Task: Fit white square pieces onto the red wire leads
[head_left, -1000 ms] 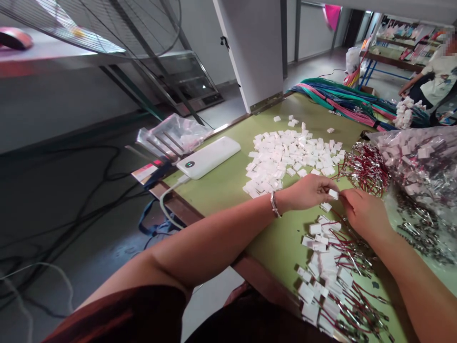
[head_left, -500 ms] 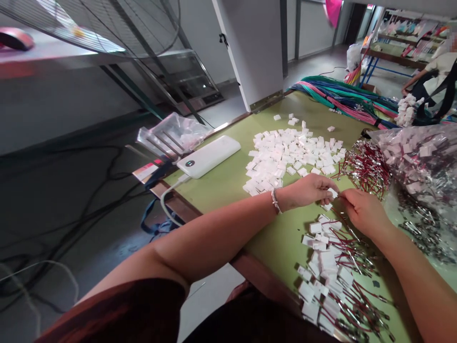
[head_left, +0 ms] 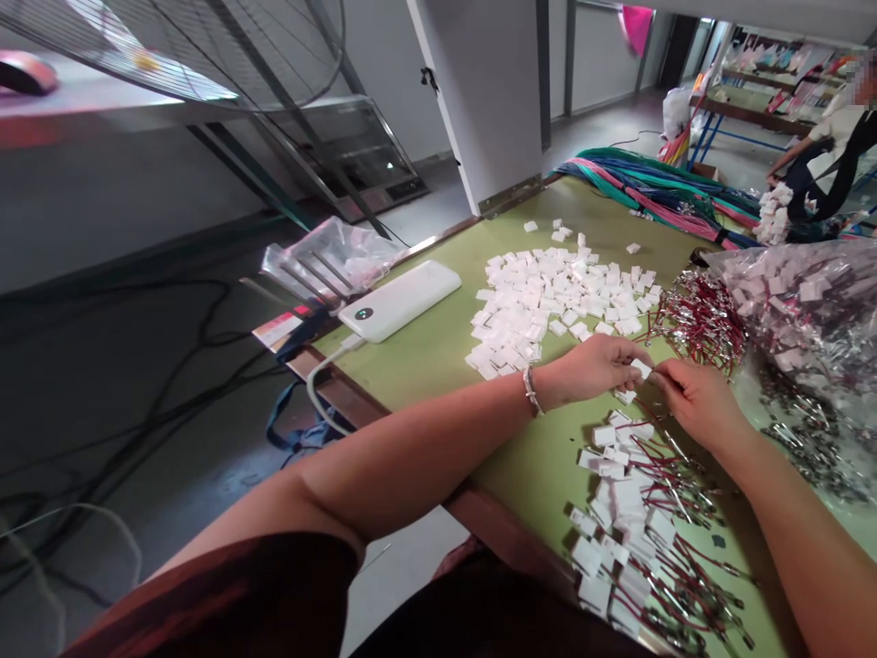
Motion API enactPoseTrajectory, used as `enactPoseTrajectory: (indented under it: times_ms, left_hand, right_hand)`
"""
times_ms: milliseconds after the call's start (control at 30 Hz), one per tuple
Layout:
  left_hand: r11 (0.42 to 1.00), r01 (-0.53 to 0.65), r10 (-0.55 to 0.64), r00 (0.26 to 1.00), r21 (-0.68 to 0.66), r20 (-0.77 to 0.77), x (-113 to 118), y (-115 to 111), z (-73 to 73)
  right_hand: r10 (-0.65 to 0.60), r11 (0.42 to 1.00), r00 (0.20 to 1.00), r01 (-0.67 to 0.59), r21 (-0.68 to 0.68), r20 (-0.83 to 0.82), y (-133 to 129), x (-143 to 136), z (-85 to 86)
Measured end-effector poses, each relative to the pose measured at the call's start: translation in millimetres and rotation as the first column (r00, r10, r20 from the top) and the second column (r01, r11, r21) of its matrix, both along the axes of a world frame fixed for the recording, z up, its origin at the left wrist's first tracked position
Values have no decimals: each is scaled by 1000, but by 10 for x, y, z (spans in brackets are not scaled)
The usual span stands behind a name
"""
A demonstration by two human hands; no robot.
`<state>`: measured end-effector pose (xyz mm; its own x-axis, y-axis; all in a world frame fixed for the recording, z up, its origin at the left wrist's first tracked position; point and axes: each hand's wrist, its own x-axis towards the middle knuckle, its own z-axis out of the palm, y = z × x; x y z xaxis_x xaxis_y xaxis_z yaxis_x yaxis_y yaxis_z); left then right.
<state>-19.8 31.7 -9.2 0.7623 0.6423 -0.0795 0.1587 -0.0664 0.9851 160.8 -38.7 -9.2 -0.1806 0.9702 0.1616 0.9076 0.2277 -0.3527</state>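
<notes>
My left hand (head_left: 603,367) is closed in a pinch around a small white plastic connector housing (head_left: 642,368). Right beside it, my right hand (head_left: 700,404) pinches what looks like the end of a thin wire at the housing's right side; the fingers hide most of it. Under my hands lies a pile of white housings with short red wires (head_left: 627,503) and metal terminals. Beyond my left hand, loose white housings (head_left: 548,297) are spread out. A heap of red wires with metal ends (head_left: 705,320) lies just past my right hand.
A clear plastic bag of white housings (head_left: 801,302) stands at the right. Green, blue and pink cable bundles (head_left: 658,192) cross the far table edge. A white power bank (head_left: 404,300) with a cable lies at the left edge. A person (head_left: 832,146) is at the back right.
My hands stay at nearly the same spot, with the white housing turned slightly between the fingers. The person at the back has shifted a little.
</notes>
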Motion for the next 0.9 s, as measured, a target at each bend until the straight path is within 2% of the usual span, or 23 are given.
enactPoseTrajectory:
  times_ms: [67, 133, 233, 367, 533, 600, 667, 800, 900]
  left_hand:
    - [987, -25, 32, 999, 160, -39, 2, 0, -35]
    - [947, -38, 75, 992, 317, -105, -2, -5, -71]
    - [898, -15, 106, 977, 440, -183, -14, -6, -111]
    - [869, 3, 110, 973, 494, -201, -26, 8, -127]
    - [850, 27, 89, 977, 525, -195, -23, 23, -141]
    - [824, 65, 58, 978, 562, -199, -20, 22, -152]
    - [796, 101, 35, 977, 597, -211, -18, 16, -155]
    - [757, 124, 13, 979, 642, -205, -22, -7, -138]
    - [741, 134, -1, 980, 658, -198, -27, -18, -130]
  right_hand:
    - [-23, 998, 999, 21, -53, -24, 12, 77, 48]
    - [-64, 995, 997, 60, -81, -46, 9, 188, 126]
    - [-34, 990, 997, 23, -139, -75, -35, 341, 270]
    - [144, 963, 988, -129, -237, 48, -110, 388, 329]
    - [129, 968, 953, -62, -242, 273, -104, 349, 177]
    - [154, 964, 953, -87, -253, 259, -93, 361, 193]
    - [152, 961, 969, -99, -260, 194, -101, 394, 284]
    - [35, 959, 998, -20, -282, 47, -162, 462, 475]
    - [83, 934, 995, -62, -353, 46, -183, 450, 412]
